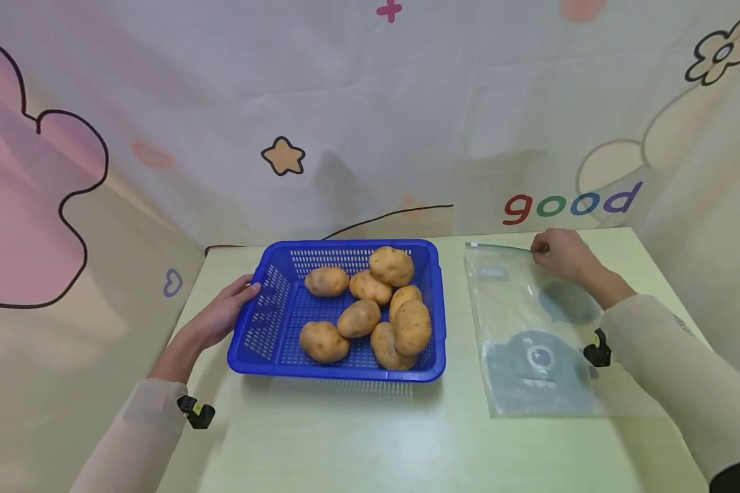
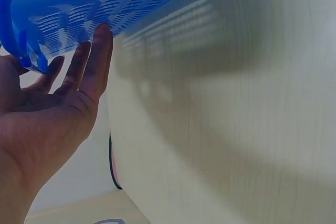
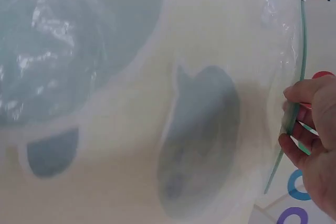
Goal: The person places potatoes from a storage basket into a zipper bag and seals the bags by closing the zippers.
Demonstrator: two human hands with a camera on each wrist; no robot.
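Left hand on a potato basket, right hand on a zip bag

The left hand (image 1: pixel 222 313) grips the left end of the blue plastic basket (image 1: pixel 339 372), thumb at the rim, fingers beneath; whether the base touches the table (image 1: pixel 345 438) cannot be told. The right hand (image 1: pixel 564 257) pinches the green zip strip (image 1: pixel 499 246) at the far edge of the printed zip bag (image 1: pixel 482 301), lying flat right of the basket. The right sleeve (image 1: pixel 672 363) covers part of the bag. A printed cloth (image 1: pixel 407 103) hangs behind. Eight potatoes (image 1: pixel 412 327) sit in the basket, mostly toward its right.
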